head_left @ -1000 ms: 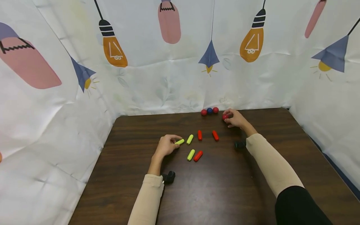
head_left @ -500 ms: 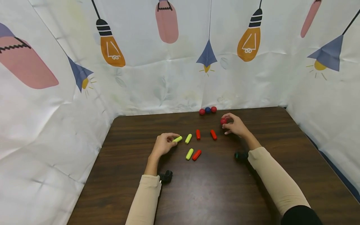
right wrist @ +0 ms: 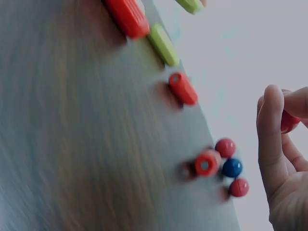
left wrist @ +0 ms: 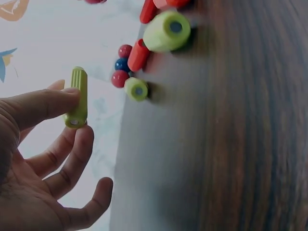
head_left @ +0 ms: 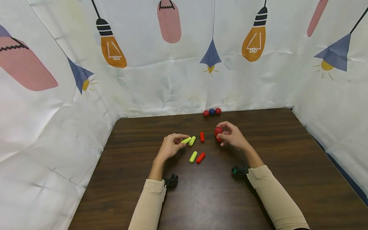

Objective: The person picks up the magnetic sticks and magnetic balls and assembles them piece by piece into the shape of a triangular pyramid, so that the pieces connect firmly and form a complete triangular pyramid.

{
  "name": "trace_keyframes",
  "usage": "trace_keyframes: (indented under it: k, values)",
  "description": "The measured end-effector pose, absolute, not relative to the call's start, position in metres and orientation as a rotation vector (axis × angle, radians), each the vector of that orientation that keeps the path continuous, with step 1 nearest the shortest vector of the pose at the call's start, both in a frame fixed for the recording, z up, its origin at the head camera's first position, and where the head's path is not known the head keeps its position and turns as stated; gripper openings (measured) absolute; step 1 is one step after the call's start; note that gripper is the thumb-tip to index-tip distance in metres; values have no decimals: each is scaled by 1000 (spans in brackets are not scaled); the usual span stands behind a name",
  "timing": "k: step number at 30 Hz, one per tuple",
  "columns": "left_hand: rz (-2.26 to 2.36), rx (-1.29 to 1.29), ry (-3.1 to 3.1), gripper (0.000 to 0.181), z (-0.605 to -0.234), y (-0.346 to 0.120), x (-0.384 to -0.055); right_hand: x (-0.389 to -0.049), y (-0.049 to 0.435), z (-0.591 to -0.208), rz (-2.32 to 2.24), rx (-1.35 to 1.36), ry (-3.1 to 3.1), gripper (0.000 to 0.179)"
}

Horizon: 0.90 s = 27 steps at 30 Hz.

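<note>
In the head view my left hand (head_left: 169,148) pinches a yellow-green ribbed tube bead (left wrist: 81,98) between thumb and fingers, a hole showing in its end. My right hand (head_left: 233,138) holds a red ball (head_left: 218,130) by thumb and fingertips; in the right wrist view the fingers cover most of it. Close by the right fingertips lies a red tube bead (head_left: 217,136), partly hidden. Just right of the left hand's bead is another yellow-green tube bead (head_left: 192,141). A red tube bead (head_left: 202,137) lies between the hands.
Nearer the person, a yellow-green tube bead (head_left: 193,157) and a red one (head_left: 200,157) lie side by side on the brown wooden table (head_left: 120,179). A blue ball (head_left: 211,111) sits between two red balls at the back edge, against a patterned white cloth (head_left: 138,89).
My right hand has brought the red ball from the back edge toward the person and leftward, over the red bead. My left hand has lifted its yellow-green bead slightly.
</note>
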<state>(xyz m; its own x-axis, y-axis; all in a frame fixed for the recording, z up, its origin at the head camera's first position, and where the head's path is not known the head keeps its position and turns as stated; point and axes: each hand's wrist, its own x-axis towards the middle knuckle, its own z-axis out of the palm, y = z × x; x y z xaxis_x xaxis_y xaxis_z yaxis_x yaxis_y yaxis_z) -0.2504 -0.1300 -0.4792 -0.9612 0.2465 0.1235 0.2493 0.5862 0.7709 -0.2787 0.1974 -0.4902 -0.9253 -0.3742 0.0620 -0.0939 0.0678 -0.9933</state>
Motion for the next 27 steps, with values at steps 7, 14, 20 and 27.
trace_keyframes:
  k: [7, 14, 20, 27]
  values:
    - [-1419, -501, -2760, 34, -473, -123, -247, -268, 177, -490, -1940, -526, 2085, 38]
    - [-1435, -532, -2765, 31, -473, -116, -247, -258, 163, -492, -1925, -530, 2048, 38]
    - [-1436, -579, -2764, 29, -471, -110, -244, -254, 157, -492, -1896, -513, 2032, 38]
    - [-1426, -611, -2796, 28, -470, -105, -241, -253, 153, -495, -1887, -528, 2006, 37]
